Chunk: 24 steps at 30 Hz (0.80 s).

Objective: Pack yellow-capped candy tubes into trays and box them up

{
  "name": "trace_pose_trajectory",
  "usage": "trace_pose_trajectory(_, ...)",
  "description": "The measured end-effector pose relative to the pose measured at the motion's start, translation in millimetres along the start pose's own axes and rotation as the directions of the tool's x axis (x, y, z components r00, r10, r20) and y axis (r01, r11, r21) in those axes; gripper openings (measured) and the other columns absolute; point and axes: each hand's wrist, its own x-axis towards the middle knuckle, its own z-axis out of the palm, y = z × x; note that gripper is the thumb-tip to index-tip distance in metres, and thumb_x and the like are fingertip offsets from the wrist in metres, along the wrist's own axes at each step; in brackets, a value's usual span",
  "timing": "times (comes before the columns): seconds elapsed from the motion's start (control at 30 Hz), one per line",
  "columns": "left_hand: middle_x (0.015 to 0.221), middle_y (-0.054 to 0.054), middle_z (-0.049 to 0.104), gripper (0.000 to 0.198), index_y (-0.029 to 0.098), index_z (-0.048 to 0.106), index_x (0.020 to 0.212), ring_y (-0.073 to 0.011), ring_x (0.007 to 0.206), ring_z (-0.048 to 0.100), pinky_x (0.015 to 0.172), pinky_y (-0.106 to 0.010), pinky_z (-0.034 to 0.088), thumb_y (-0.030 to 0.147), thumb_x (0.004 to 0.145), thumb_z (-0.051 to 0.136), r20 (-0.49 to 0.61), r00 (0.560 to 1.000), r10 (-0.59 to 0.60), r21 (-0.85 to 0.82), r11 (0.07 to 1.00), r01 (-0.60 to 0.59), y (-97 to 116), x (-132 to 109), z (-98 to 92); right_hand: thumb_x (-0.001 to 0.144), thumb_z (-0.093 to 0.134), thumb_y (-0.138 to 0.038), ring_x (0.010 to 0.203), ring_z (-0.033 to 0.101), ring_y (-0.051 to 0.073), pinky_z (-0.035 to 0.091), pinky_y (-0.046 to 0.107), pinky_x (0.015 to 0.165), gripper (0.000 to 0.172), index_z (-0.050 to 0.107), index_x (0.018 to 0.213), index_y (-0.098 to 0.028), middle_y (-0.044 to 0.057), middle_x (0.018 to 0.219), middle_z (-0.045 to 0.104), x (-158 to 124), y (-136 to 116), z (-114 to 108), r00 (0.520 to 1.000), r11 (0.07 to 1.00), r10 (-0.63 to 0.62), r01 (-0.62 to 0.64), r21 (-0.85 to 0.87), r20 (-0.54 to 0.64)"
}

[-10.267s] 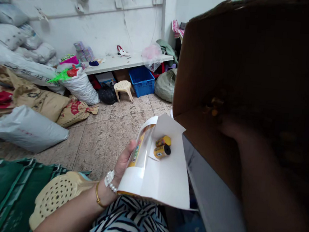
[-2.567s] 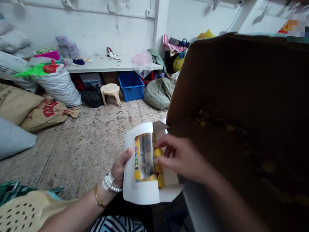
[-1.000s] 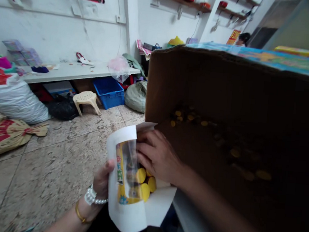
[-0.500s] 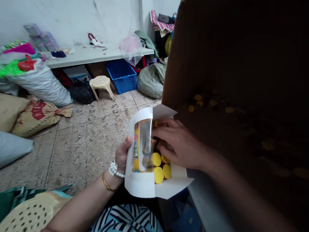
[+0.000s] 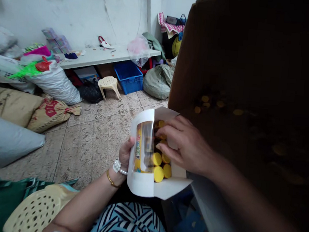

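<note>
My left hand [image 5: 126, 151] holds a white cardboard box [image 5: 140, 187] by its side, the thumb lying along the outside and the other fingers hidden underneath. The box has a clear window with a yellow printed label and its end flaps stand open. Inside are several yellow-capped tubes or small bottles [image 5: 158, 174], caps facing the opening. Over the upper part of that opening is my right hand [image 5: 180, 141], thumb and fingers curved but apart, close to the yellow caps. Nothing shows between its fingertips.
A large, dark cardboard carton [image 5: 180, 71] stands open on the right, with several yellow-capped pieces [image 5: 205, 98] inside. To the left lie stuffed sacks [image 5: 49, 115]. Ahead are a cream stool [image 5: 109, 82], a blue crate [image 5: 129, 79] and a long white table [image 5: 94, 58]. Another perforated stool [image 5: 34, 206] is near my left arm.
My right hand has drawn back a little from the box opening, and its thumb and fingers have spread. More yellow caps show at the upper end. The view has shifted slightly left.
</note>
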Motion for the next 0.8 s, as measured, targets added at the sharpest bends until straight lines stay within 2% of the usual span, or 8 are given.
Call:
trace_pose_trajectory(0.1, 0.116, -0.014, 0.073, 0.057, 0.015, 0.067, 0.119, -0.0403, 0.117, 0.063, 0.099, -0.053, 0.051, 0.052, 0.076, 0.073, 0.028, 1.0, -0.003, 0.022, 1.0, 0.003, -3, -1, -0.2, 0.09, 0.057, -0.022, 0.113, 0.05, 0.03, 0.04, 0.047, 0.099, 0.016, 0.069, 0.098, -0.015, 0.012, 0.111, 0.066, 0, -2, -1, 0.998, 0.998, -0.035, 0.038, -0.054, 0.056)
trace_pose_trajectory(0.17, 0.114, -0.015, 0.074, 0.059, 0.014, 0.068, 0.118, -0.0407, 0.116, 0.064, 0.098, -0.054, 0.051, 0.052, 0.074, 0.075, 0.026, 1.0, 0.0, 0.031, 1.0, -0.001, -3, -1, 4.9, 0.088, 0.059, -0.02, 0.117, 0.049, 0.031, 0.039, 0.048, 0.101, 0.012, 0.068, 0.093, -0.015, 0.012, 0.111, 0.067, -1, -4, -1, 0.991, 0.997, -0.05, 0.057, -0.058, 0.123)
trace_pose_trajectory(0.3, 0.107, -0.016, 0.076, 0.058, 0.012, 0.071, 0.112, -0.0409, 0.113, 0.065, 0.098, -0.055, 0.052, 0.052, 0.07, 0.079, 0.043, 0.997, -0.061, 0.066, 0.996, 0.059, -3, 0, 14.9, 0.081, 0.061, -0.017, 0.108, 0.055, 0.029, 0.04, 0.046, 0.098, 0.012, 0.064, 0.093, -0.016, 0.011, 0.098, 0.068, -2, -5, 0, 0.985, 0.999, -0.033, 0.034, -0.002, 0.167)
trace_pose_trajectory(0.4, 0.103, -0.016, 0.076, 0.056, 0.011, 0.072, 0.108, -0.0406, 0.112, 0.066, 0.099, -0.054, 0.051, 0.05, 0.069, 0.08, 0.043, 0.993, -0.11, 0.067, 0.992, 0.107, -6, 1, 13.7, 0.082, 0.06, -0.018, 0.099, 0.058, 0.027, 0.04, 0.045, 0.096, 0.002, 0.061, 0.084, -0.017, 0.009, 0.091, 0.067, 0, -1, 3, 0.981, 0.995, -0.065, 0.051, 0.085, 0.181)
trace_pose_trajectory(0.5, 0.098, -0.014, 0.077, 0.049, 0.012, 0.073, 0.102, -0.0394, 0.111, 0.067, 0.099, -0.053, 0.051, 0.05, 0.072, 0.078, 0.043, 0.995, -0.087, 0.03, 0.996, 0.086, -9, 3, 9.4, 0.08, 0.061, -0.021, 0.095, 0.058, 0.025, 0.042, 0.042, 0.094, 0.006, 0.058, 0.077, -0.018, 0.008, 0.087, 0.065, 2, 5, 11, 0.99, 0.991, -0.038, 0.021, 0.13, 0.133)
trace_pose_trajectory(0.6, 0.101, -0.012, 0.077, 0.047, 0.015, 0.071, 0.108, -0.0383, 0.114, 0.066, 0.1, -0.052, 0.051, 0.051, 0.078, 0.073, 0.025, 0.999, -0.044, -0.019, 0.999, 0.045, -5, 4, 11.4, 0.078, 0.064, -0.022, 0.098, 0.057, 0.024, 0.042, 0.042, 0.095, 0.013, 0.062, 0.09, -0.017, 0.009, 0.095, 0.066, 3, 9, 18, 0.999, 0.995, 0.028, -0.031, 0.096, 0.025)
trace_pose_trajectory(0.7, 0.115, -0.01, 0.074, 0.053, 0.02, 0.066, 0.124, -0.0369, 0.12, 0.062, 0.104, -0.051, 0.048, 0.05, 0.08, 0.07, 0.054, 0.997, -0.052, -0.052, 0.997, 0.055, 4, 2, 19.9, 0.083, 0.065, -0.026, 0.118, 0.054, 0.026, 0.027, 0.05, 0.113, 0.029, 0.066, 0.111, -0.018, 0.009, 0.109, 0.069, 2, 8, 18, 0.999, 0.996, -0.015, 0.013, 0.087, 0.028)
trace_pose_trajectory(0.8, 0.12, -0.008, 0.073, 0.05, 0.024, 0.066, 0.124, -0.0351, 0.123, 0.061, 0.109, -0.049, 0.044, 0.051, 0.082, 0.068, 0.111, 0.993, -0.051, -0.074, 0.995, 0.059, 10, 0, 22.5, 0.087, 0.068, -0.034, 0.128, 0.051, 0.026, 0.015, 0.052, 0.12, 0.015, 0.073, 0.097, -0.025, 0.002, 0.101, 0.074, -1, 8, 8, 0.999, 0.988, -0.053, 0.053, 0.148, -0.004)
